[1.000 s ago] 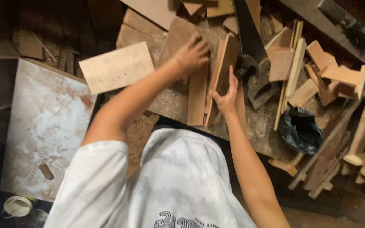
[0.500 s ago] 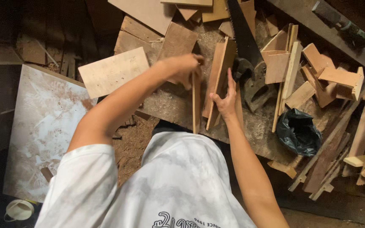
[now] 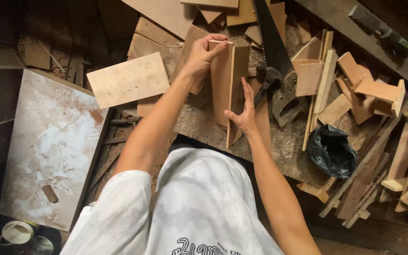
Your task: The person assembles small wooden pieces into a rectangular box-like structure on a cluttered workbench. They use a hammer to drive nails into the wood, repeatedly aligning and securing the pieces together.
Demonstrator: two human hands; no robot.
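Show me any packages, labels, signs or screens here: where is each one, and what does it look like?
Black plastic bag: crumpled, glossy, lying among wood scraps to the right of the right hand.
Shirt print: dark curly lettering on the pale shirt, bottom edge of view, partly cut off.
White tub: round, bottom left corner, beside a stained white board.
No signs or screens show.

Handsaw point(image 3: 272, 61), wood offcuts point(image 3: 355, 85) crowd right; left clearer.
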